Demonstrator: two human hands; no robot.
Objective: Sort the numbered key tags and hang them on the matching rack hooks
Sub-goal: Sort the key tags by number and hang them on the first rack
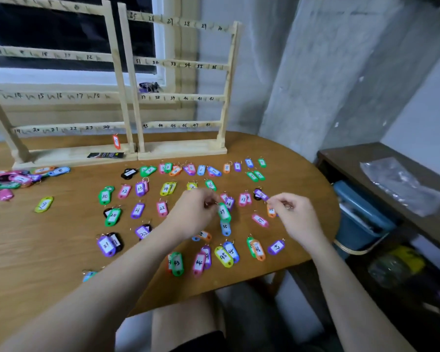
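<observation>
Nearest the front edge of the round brown wooden bench (48, 250) lie rows of small coloured plastic key tags (224, 256) with numbers written on white labels. They run in order, the forties in front and the single numbers further back.

A little past them, near the middle of the bench, the left hand (196, 212) pinches the ring of a green plastic tag marked 29 (224, 212), which hangs down over a blue one. The right hand (290, 212) pinches a purple tag (261, 194) at its tip — its number is too blurred to read.

What could go wrong? The tags lie close together, so a dangling tag or a sleeve-less arm could drag neighbours out of their rows. Blurry handwriting could also send a tag to the wrong spot.

At the left edge sits an unsorted heap of tags (13, 180). Along the back edge stand two pale wooden racks with numbered bars (183, 97); only one orange tag (116, 141) hangs there. Behind are a dark window and grey walls, and to the right a dark shelf (353, 158) with a blue box (361, 214).
</observation>
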